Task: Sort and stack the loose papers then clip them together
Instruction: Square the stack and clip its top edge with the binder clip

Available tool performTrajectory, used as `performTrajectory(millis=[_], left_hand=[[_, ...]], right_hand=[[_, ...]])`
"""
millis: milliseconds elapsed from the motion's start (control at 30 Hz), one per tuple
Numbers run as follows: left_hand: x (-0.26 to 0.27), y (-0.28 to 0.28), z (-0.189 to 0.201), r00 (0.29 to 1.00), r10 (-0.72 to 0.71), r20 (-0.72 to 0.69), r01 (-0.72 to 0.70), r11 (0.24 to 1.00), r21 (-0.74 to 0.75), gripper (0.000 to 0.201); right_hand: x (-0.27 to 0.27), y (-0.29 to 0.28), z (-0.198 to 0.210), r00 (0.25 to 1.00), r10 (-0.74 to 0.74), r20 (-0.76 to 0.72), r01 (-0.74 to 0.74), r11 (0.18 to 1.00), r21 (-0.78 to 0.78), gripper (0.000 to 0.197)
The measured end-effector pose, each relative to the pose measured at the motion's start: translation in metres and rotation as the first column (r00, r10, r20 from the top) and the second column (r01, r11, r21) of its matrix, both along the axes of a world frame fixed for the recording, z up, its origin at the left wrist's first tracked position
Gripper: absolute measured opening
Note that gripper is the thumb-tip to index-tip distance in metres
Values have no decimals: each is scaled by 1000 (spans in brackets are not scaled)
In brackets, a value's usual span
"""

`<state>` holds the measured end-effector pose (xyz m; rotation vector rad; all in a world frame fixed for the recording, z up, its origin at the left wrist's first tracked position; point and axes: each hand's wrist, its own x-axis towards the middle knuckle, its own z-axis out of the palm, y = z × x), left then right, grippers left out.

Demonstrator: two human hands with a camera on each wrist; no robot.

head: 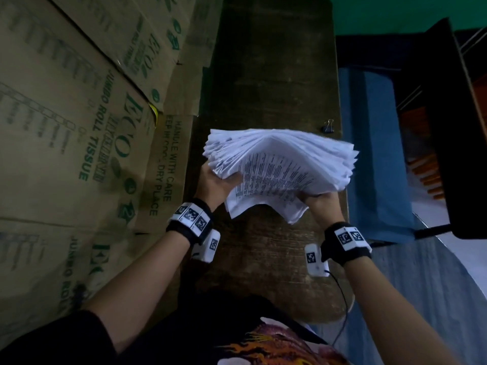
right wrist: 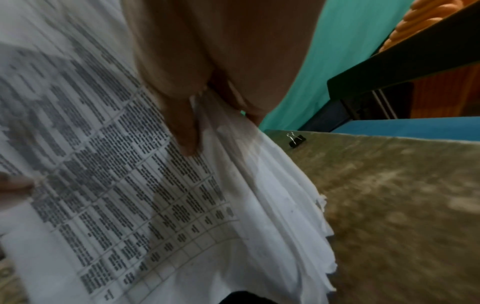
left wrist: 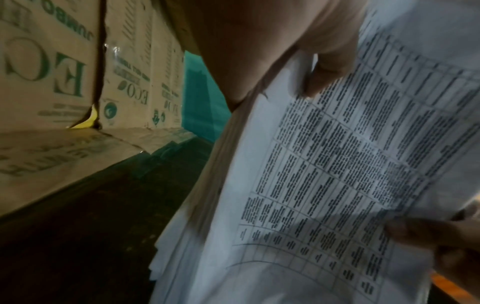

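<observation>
A thick stack of white printed papers (head: 279, 167) is held up over the dark wooden table (head: 263, 259), its edges fanned and uneven, the middle bowed upward. My left hand (head: 216, 183) grips the stack's left side, thumb on the top sheet (left wrist: 330, 82). My right hand (head: 324, 206) grips the right side, thumb pressed on the printed table of the top sheet (right wrist: 187, 133). The top sheet (left wrist: 337, 185) carries a grid of small text. A black binder clip (head: 328, 126) lies on the table beyond the stack, near the right edge, also in the right wrist view as the binder clip (right wrist: 296, 140).
Cardboard cartons (head: 66, 127) printed "ECO Jumbo Roll Tissue" stand along the table's left side. To the right, past the table edge, are a blue surface (head: 376, 154) and a dark rack (head: 453, 127) with orange items. A green wall (head: 395, 11) is at the back.
</observation>
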<state>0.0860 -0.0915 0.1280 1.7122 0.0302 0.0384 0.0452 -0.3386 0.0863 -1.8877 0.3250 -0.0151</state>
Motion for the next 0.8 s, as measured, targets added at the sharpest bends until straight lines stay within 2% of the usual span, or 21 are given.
performTrajectory(millis=[67, 100, 167, 267, 333, 400, 500, 567, 600, 667, 733, 800], left_hand=[[-1, 3, -6, 998, -10, -68, 10, 1000, 1, 41], [0, 3, -9, 996, -21, -90, 20, 1000, -9, 39], [3, 4, -9, 994, -58, -92, 58, 998, -7, 42], [7, 6, -1, 989, -128, -69, 126, 992, -28, 45], [9, 7, -1, 989, -143, -46, 137, 985, -103, 44], [12, 8, -2, 993, -102, -55, 93, 985, -146, 39], [18, 6, -1, 992, -89, -88, 81, 993, -83, 36], [21, 10, -5, 990, -124, -69, 124, 992, -5, 39], [21, 12, -8, 986, -139, -92, 142, 989, 26, 40], [21, 18, -15, 955, -198, -220, 213, 976, 47, 44], [15, 21, -30, 912, -219, -347, 250, 967, 49, 55], [4, 18, -46, 866, -220, -450, 276, 959, 61, 67]], right_hand=[[-3, -4, -20, 992, 89, -94, -95, 994, -60, 30], [-4, -7, -35, 975, 121, -187, -138, 987, -79, 33], [-7, -9, -66, 938, 147, -315, -177, 982, -67, 37], [-8, -12, -99, 945, 145, -294, -189, 974, -126, 32], [-7, -9, -97, 952, 99, -290, -138, 984, -115, 33], [-7, -8, -94, 967, 89, -241, -124, 984, -131, 24], [-1, -8, -66, 953, 141, -268, -181, 974, -133, 18], [3, -9, -28, 978, 169, -126, -173, 985, -20, 28], [5, -10, -4, 990, 137, -31, -135, 988, 74, 36], [9, -13, 43, 992, 55, 113, -81, 967, 241, 48], [16, -14, 78, 975, 82, 205, -135, 955, 263, 52], [22, -16, 90, 966, 118, 231, -174, 956, 238, 52]])
